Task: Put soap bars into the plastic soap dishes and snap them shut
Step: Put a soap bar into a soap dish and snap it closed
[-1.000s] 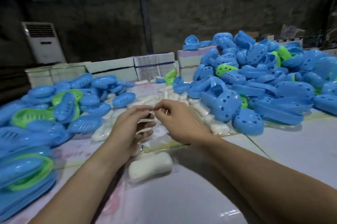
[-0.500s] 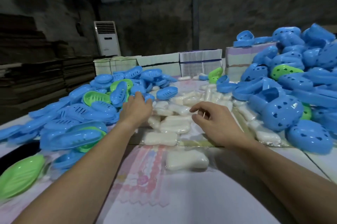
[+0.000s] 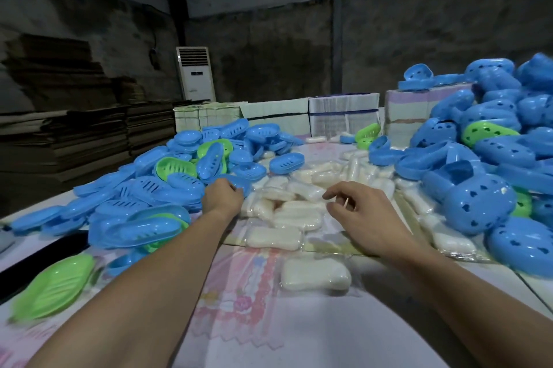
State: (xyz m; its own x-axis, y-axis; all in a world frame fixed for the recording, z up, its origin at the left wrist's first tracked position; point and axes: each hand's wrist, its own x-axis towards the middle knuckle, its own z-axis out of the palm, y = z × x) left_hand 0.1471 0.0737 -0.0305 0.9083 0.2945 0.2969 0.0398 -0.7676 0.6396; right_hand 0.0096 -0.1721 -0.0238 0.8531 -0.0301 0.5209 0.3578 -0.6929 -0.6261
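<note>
The left hand (image 3: pixel 223 197) seems to grip a blue dish (image 3: pixel 239 185) at the bench's left heap; the right hand (image 3: pixel 359 212) hovers loosely curled, empty. The wrapped soap (image 3: pixel 315 275) looks slippery, so pinch its long sides.

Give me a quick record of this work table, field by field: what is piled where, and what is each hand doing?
Left pile: blue and green plastic soap dish halves
Right pile: blue perforated plastic soap dish halves
Middle: white wrapped soap bars heaped between the piles
Nearest bar: single white wrapped soap bar lying apart, close to the person
Left hand: at the edge of the left pile, fingers curled on a blue dish; grip unclear
Right hand: over the soap bars, fingers loosely curled, holding nothing visible
Back: white standing air conditioner
</note>
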